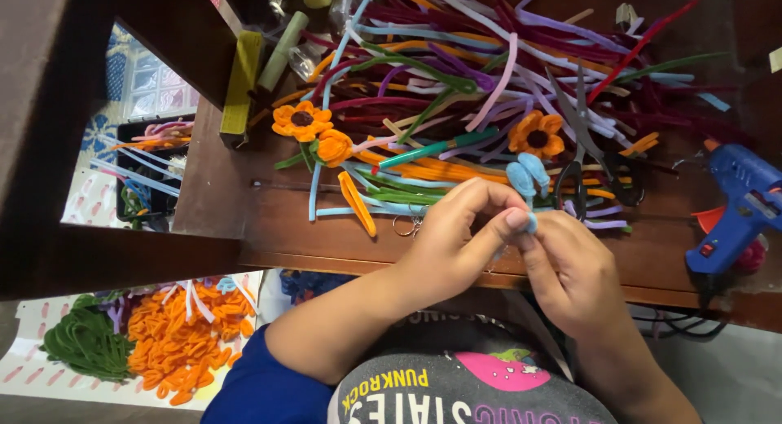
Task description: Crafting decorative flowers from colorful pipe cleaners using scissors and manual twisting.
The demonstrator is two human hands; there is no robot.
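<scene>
Wooden tabletop (326,237) strewn with pipe cleaners (489,65) lies beyond the left hand (456,237) and right hand (570,265), both pinched on a light blue pipe-cleaner piece (528,175) between them, whose twist probably needs short, firm fingertip turns.

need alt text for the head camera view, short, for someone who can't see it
Seen from above, a person's left hand and right hand pinch a light blue pipe-cleaner piece bent into loops, over a dark wooden table. Behind lie a heap of coloured pipe cleaners, orange pipe-cleaner flowers, scissors and a blue glue gun.
</scene>
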